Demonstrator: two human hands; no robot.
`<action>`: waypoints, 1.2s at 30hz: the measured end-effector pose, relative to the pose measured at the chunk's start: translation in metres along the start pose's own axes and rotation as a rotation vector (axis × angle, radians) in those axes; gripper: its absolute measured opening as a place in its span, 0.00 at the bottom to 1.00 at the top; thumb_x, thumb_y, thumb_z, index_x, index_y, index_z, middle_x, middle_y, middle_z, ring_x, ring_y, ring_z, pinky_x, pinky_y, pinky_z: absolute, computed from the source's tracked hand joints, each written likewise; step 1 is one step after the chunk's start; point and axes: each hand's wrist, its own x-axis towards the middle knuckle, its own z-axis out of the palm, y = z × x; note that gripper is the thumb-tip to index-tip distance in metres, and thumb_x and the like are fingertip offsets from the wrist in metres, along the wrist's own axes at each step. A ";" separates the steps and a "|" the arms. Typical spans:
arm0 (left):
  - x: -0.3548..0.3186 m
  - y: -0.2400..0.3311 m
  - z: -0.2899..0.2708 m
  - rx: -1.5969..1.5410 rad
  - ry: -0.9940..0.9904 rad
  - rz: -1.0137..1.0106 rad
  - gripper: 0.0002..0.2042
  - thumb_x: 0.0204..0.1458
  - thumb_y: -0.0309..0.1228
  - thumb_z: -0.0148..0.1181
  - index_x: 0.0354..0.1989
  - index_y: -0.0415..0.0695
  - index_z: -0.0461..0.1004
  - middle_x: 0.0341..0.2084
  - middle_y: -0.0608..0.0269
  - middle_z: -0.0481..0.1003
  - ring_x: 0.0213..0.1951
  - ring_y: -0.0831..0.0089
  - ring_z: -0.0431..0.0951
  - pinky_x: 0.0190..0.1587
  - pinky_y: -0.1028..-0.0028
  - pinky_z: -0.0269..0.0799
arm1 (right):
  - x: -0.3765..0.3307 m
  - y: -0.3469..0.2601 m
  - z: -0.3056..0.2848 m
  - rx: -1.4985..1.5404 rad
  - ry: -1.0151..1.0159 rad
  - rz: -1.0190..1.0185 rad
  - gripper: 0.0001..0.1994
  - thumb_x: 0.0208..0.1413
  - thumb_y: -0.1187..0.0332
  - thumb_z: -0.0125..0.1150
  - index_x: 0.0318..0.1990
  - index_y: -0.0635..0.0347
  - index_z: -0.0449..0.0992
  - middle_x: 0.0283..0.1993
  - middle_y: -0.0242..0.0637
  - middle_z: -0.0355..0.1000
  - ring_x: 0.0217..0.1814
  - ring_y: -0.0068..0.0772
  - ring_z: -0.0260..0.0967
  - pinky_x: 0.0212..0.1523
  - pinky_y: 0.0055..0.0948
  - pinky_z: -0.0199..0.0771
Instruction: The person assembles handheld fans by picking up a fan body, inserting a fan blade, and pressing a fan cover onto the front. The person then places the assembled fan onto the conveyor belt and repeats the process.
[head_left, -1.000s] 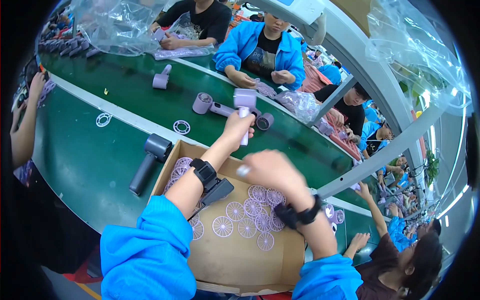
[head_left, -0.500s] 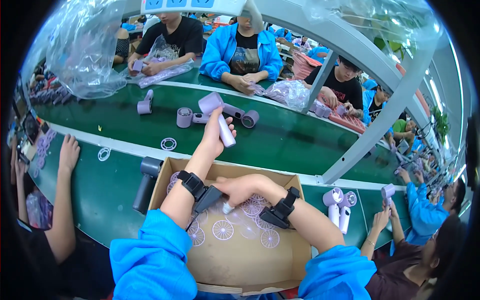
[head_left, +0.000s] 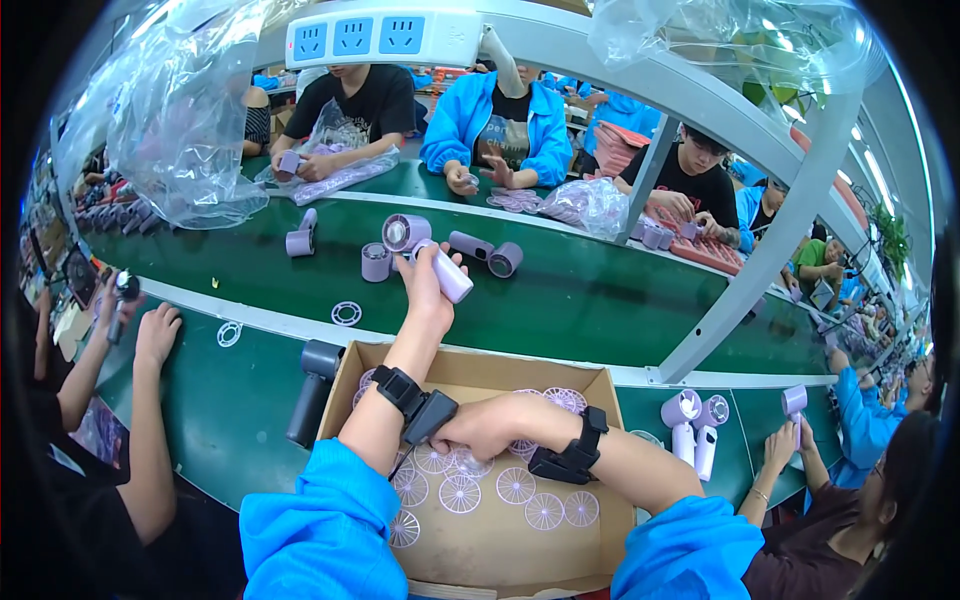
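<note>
My left hand [head_left: 425, 292] grips a lilac handheld fan [head_left: 446, 274] by its handle, above the green belt. The fan's round head tilts up and left, showing its face. My right hand [head_left: 482, 428] reaches into an open cardboard box [head_left: 480, 562], its fingers curled down among lilac spoked fan grilles [head_left: 460, 494]. Those fingertips are partly hidden, so what they pinch cannot be made out. Several grilles lie scattered and overlapping on the box bottom. Both my wrists wear black straps with small modules.
A dark grey fan [head_left: 318, 390] lies left of the box, two lilac fans [head_left: 683, 425] to its right. More fan bodies [head_left: 376, 262] and a pale ring [head_left: 346, 313] rest on the belt. A slanted metal post [head_left: 745, 270] rises at right. Co-workers sit around.
The fan in my left hand has turned, bringing its round face into view. My right hand has shifted toward the near left inside the box; more grilles show near its right side.
</note>
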 end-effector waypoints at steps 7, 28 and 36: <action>-0.003 0.002 0.005 -0.091 -0.062 0.008 0.31 0.53 0.26 0.51 0.62 0.59 0.44 0.45 0.56 0.67 0.39 0.63 0.74 0.37 0.63 0.75 | -0.003 -0.025 0.028 -0.261 0.187 0.073 0.29 0.37 0.80 0.60 0.51 0.56 0.63 0.43 0.47 0.68 0.44 0.50 0.68 0.39 0.41 0.69; -0.017 0.001 0.020 0.099 -0.434 -0.098 0.25 0.56 0.33 0.53 0.62 0.55 0.52 0.43 0.59 0.71 0.41 0.72 0.75 0.34 0.70 0.76 | -0.049 0.088 -0.037 1.160 1.252 -0.072 0.10 0.55 0.77 0.51 0.45 0.59 0.70 0.41 0.34 0.72 0.38 0.21 0.70 0.34 0.22 0.71; -0.028 0.003 0.023 0.492 -0.495 0.085 0.44 0.46 0.21 0.62 0.68 0.56 0.40 0.44 0.60 0.69 0.38 0.75 0.75 0.32 0.74 0.76 | -0.042 0.090 -0.037 1.197 1.449 -0.112 0.10 0.57 0.78 0.44 0.45 0.59 0.69 0.41 0.34 0.72 0.40 0.24 0.71 0.35 0.24 0.72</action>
